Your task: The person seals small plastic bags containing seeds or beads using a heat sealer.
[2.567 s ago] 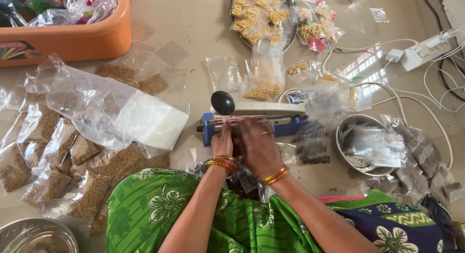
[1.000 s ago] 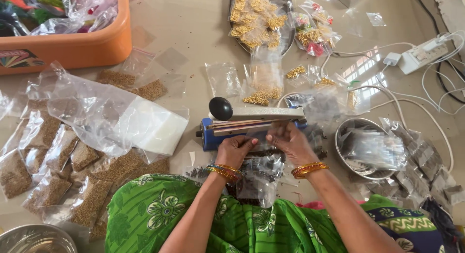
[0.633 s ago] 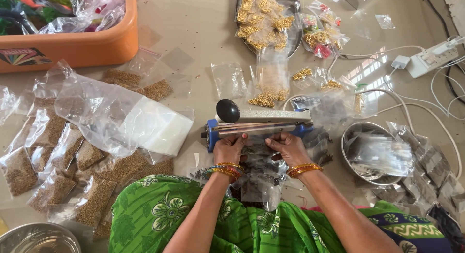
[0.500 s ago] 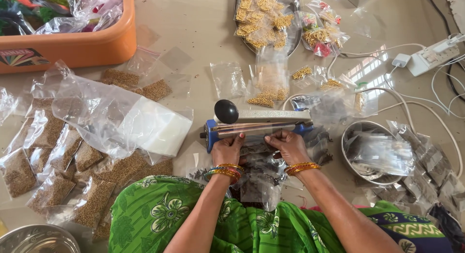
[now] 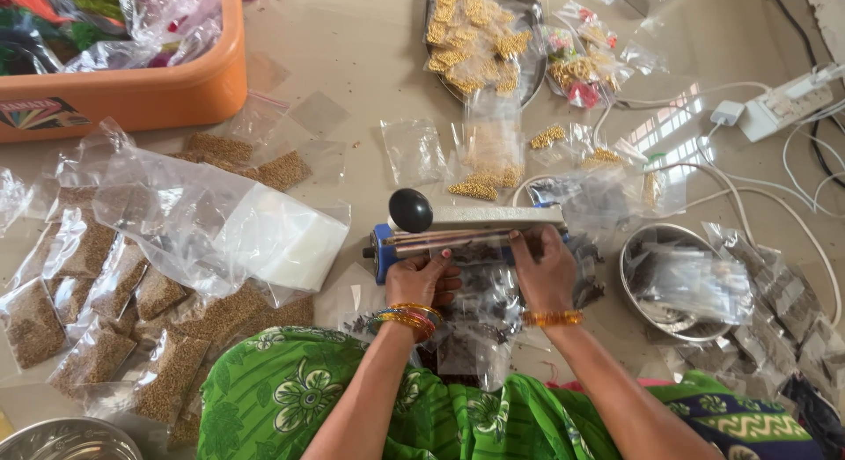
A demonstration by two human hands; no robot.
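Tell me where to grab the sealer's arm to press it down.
Grip the black knob at the left end of the sealer's arm, coming from above: it is round, stands proud, and lies clear of both hands, left and right, on the bag.

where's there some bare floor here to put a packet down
The widest bare floor lies between the orange plastic tub and the steel tray of yellow snacks. Around the blue heat sealer, where both hands hold a clear bag, packets crowd every side.
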